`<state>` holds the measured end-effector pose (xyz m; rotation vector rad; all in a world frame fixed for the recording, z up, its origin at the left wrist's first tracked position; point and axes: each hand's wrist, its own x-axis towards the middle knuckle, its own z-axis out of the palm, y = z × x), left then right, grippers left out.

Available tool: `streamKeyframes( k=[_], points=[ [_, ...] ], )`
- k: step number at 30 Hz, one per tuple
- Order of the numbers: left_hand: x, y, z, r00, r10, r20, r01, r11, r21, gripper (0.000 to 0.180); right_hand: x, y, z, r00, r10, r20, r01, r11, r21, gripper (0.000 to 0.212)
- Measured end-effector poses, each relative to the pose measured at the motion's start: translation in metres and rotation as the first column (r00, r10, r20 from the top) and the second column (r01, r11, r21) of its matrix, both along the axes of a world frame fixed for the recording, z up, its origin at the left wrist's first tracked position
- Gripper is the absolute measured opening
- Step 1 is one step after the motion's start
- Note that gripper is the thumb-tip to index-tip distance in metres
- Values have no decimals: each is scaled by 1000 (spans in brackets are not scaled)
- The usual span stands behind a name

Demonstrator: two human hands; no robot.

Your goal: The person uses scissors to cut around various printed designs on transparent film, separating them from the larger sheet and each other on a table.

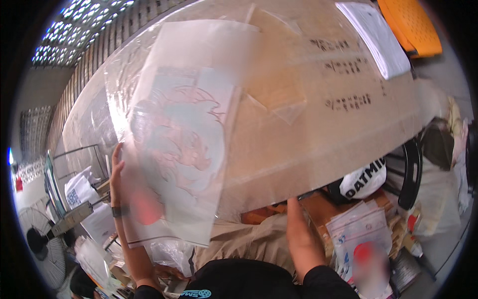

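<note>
A large clear plastic bag [230,124] with a pale printed sheet inside hangs slantwise in front of me. The sheet carries a faint pink and grey swirling drawing [184,134], and a red blot [147,209] shows near its lower left. At the bag's left edge is my left hand [117,169], its fingers closed on the plastic and partly hidden by it. My right forearm [301,231] reaches under the near edge of the brown board-topped table [289,159]. Only the wrist end of my right hand [293,201] shows; the fingers are hidden below the edge.
Thin clear plastic [274,94] lies on the table beside handwritten marks. Folded white cloth [373,40] and an orange perforated chair back [411,25] are at the far right. Plastic-sleeved papers [361,231] lie right of my lap, near a black chair arm [411,174]. A fan [47,249] stands left.
</note>
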<state>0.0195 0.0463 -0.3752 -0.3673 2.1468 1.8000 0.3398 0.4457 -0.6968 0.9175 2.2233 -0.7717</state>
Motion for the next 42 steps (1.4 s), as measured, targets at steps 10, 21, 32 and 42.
streamKeyframes(
  k=[10, 21, 32, 42],
  points=[
    [66, -3, -14, 994, 105, 4, -104, 982, 159, 79, 7, -104, -12, 966, 258, 7, -247, 934, -257, 49],
    [66, 1, -15, 982, -86, -170, 2, 896, -444, 31, 6, -44, 37, 948, 268, -174, -306, 917, -257, 38],
    [-47, -11, 1, 806, -360, -470, -210, 569, -795, 17, -44, 105, 129, 635, -494, -594, 467, 858, -214, 17],
    [-114, -2, -40, 761, -454, -464, -211, 502, -839, 19, -63, 244, 274, 35, 20, -999, 653, 756, 38, 14]
  ],
)
